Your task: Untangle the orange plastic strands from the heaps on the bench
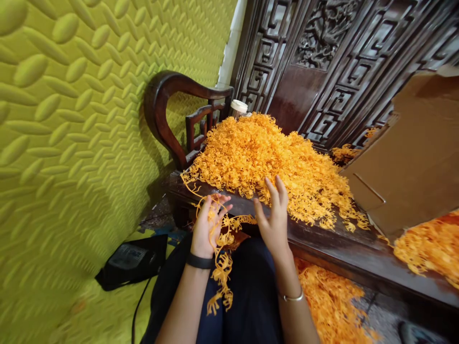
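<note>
My left hand [208,227] is palm-up with its fingers bent around an orange strand [223,270] of plastic-looking trim with small flower-like tufts. Part of that strand loops over the fingers, and its tufted end dangles past my wrist above my lap. My right hand [273,217] is raised at the near edge of a big heap of the same orange trim [258,153]. Its fingers are spread and I see nothing between them. One stretch of the strand reaches from my left hand toward the right palm; whether it touches there I cannot tell.
The heap lies on a dark carved wooden bench [322,243] with a curved armrest [168,91]. A white-lidded jar [238,107] stands behind it. To the right is a cardboard box [412,153] beside more orange trim [430,248]. Trim also lies below. A black bag [132,260] sits by the yellow padded wall [71,143].
</note>
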Motion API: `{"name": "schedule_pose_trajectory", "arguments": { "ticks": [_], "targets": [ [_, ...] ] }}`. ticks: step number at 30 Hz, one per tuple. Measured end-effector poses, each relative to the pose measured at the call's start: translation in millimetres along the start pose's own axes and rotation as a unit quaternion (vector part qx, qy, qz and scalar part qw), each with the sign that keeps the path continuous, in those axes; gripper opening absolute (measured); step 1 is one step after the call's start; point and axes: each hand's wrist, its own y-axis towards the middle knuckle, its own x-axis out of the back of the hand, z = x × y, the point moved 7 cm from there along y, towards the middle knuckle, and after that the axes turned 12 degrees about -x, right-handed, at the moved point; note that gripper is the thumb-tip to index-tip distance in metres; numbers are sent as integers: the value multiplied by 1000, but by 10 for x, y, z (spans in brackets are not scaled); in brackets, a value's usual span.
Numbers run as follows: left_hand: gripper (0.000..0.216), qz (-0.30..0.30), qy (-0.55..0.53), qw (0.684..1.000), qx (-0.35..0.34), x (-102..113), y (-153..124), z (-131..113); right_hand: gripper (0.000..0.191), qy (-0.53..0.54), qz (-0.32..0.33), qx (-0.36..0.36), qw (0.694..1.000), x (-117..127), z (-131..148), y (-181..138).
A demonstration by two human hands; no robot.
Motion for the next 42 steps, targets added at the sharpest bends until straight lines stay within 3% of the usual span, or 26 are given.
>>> {"name": "schedule_pose_trajectory", "arguments": {
  "ticks": [4, 8, 10, 13, 15, 19, 22, 30, 35, 39, 42],
  "targets": [
    [21, 2, -9, 1000, 15, -8, -7, 37, 61, -70, 62, 9, 996, -306, -91, 2],
    [22, -5, -21, 1000, 21, -4, -20, 33, 72, -155, 20, -41, 987, -389, -422, 75],
    [21, -5, -19, 1000, 20, -3, -25, 28, 65, -140, -24, -47, 989, -301, -429, 88],
    [21, -2, -8, 1000, 20, -6, -31, 31, 36, -29, -44, -18, 998, -126, -210, 59],
    [21, -12, 1, 1000, 21, 1, -35, 36, 18, 73, 24, 5, 997, -99, 3, 3],
    [24, -39, -3, 998, 55, 12, -59, 83, 14, 138, 218, 51, 965, -261, 392, -227],
    [31, -21, -25, 995, 98, -37, -94, 130, 21, 129, 262, 78, 953, -369, 508, -342],
    [34, -21, -44, 991, 128, -66, -132, 141, 29, 112, 231, 89, 962, -469, 488, -336],
    [29, -6, -34, 994, 107, -81, -132, 129, 24, 83, 184, 130, 971, -467, 484, -364],
    [25, 13, -46, 996, 75, -96, -121, 143, 24, 104, 186, 139, 967, -475, 503, -390],
    [30, 6, -76, 993, 88, -74, -115, 201, 20, 100, 191, 129, 968, -488, 519, -392]
  ]
}}
